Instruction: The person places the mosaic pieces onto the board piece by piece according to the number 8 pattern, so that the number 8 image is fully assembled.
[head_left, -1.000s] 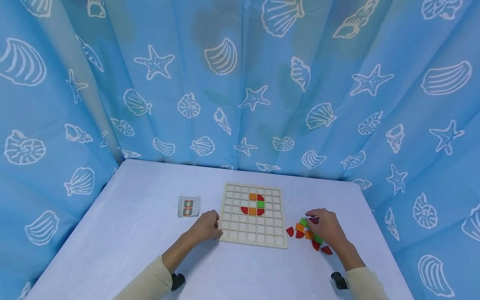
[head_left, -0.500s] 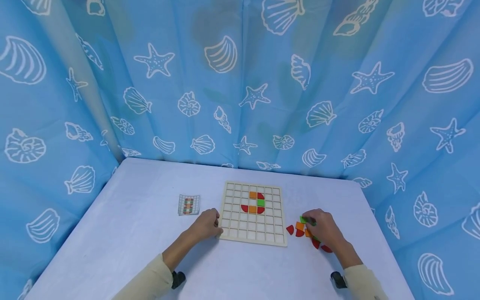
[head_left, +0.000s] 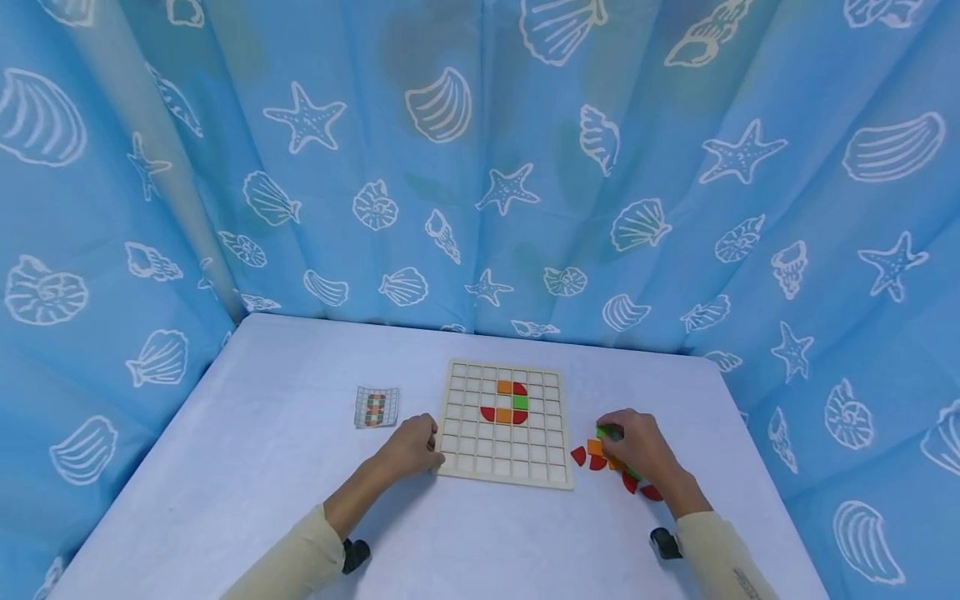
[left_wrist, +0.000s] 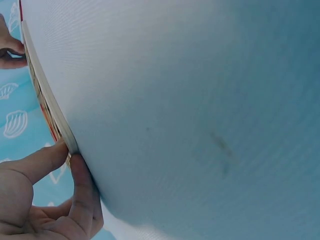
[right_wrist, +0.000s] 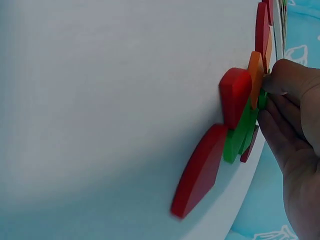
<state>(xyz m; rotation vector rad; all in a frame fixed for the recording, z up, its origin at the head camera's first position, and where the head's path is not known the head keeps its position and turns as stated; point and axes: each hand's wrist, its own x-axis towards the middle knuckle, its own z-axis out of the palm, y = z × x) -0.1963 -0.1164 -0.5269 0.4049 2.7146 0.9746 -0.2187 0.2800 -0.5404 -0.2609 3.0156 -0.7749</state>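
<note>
My left hand (head_left: 408, 448) pinches the near left corner of a wooden grid board (head_left: 498, 454), with the thumb on top and a finger beneath in the left wrist view. Orange squares (head_left: 503, 416), a green square (head_left: 521, 402) and several red quarter-circle pieces (head_left: 488, 414) form a hooked shape on the board. To its right, my right hand (head_left: 636, 442) is over a loose pile of pieces. In the right wrist view its thumb and fingers pinch a green piece (right_wrist: 263, 98), partly hidden, beside an orange square (right_wrist: 255, 75) and red quarter circles (right_wrist: 200, 170).
A small pattern card (head_left: 376, 407) with a printed coloured grid lies left of the board. The white-covered table (head_left: 300, 400) meets a blue shell-print curtain (head_left: 480, 167) at the back and sides.
My right hand has moved slightly left over the pile, and its fingertips have come down onto a green piece. The left hand stays at the board's corner; the board's pieces look unchanged.
</note>
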